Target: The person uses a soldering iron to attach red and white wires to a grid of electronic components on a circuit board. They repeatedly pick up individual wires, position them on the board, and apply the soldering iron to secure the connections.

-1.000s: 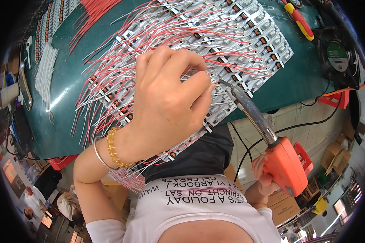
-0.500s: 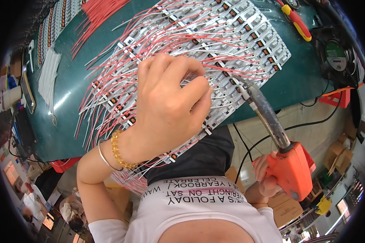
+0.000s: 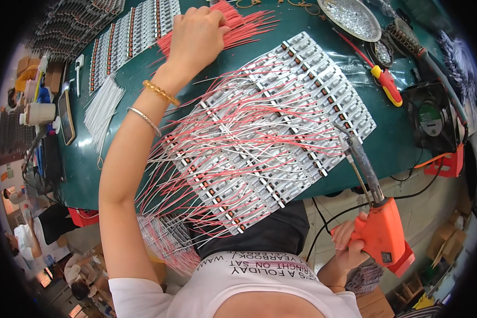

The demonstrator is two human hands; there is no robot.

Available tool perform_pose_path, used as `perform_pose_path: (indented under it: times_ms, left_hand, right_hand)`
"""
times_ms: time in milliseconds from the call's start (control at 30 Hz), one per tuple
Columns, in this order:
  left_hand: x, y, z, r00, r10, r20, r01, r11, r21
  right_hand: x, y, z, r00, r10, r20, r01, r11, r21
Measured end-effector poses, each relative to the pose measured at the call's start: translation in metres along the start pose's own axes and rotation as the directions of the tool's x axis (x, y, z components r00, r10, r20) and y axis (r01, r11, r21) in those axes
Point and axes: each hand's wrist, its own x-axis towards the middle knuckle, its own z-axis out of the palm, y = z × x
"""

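My left hand (image 3: 196, 37) is over the far bundle of red wires (image 3: 252, 26), its fingers curled and fingertips closed on wires; how many it grips is hidden. My right hand (image 3: 350, 243) is wrapped round the handle of an orange soldering gun (image 3: 379, 230). The gun's long metal barrel points up and away, its thin tip at the right edge of a large panel of small light-grey parts (image 3: 323, 74) laid in rows. Red and white wires (image 3: 233, 127) run from the panel's rows and spill over its left side.
White wires (image 3: 103, 108) and a phone (image 3: 66, 116) lie left, with another parts panel (image 3: 135, 34) behind. A dish of shiny bits (image 3: 350, 18), red-yellow cutters (image 3: 387, 87) and a black fan (image 3: 434, 116) are right. A black cable (image 3: 408, 195) hangs below the table edge.
My left hand has moved from above the panel to the red wire bundle at the back. The head view has shifted, uncovering the panel. My right hand still holds the soldering gun near the panel's right edge.
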Motion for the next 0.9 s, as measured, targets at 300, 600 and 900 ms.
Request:
perform_pose_path:
  times_ms: [300,600,900]
  left_hand:
    - [0.001,0.006,-0.011,0.980,-0.199,-0.021,0.181,0.924,-0.338]
    - [-0.046,0.101,-0.102,0.901,-0.263,0.344,0.432,0.489,-0.758]
    - [-0.126,0.178,-0.101,0.980,-0.014,0.200,0.144,0.743,-0.654]
  right_hand:
    - [-0.005,-0.001,0.002,0.999,0.042,-0.024,-0.042,0.999,0.002]
    - [-0.022,-0.005,-0.007,0.998,0.041,-0.047,-0.040,0.999,0.015]
    - [-0.044,-0.019,-0.017,0.984,0.175,0.032,-0.172,0.983,-0.058]
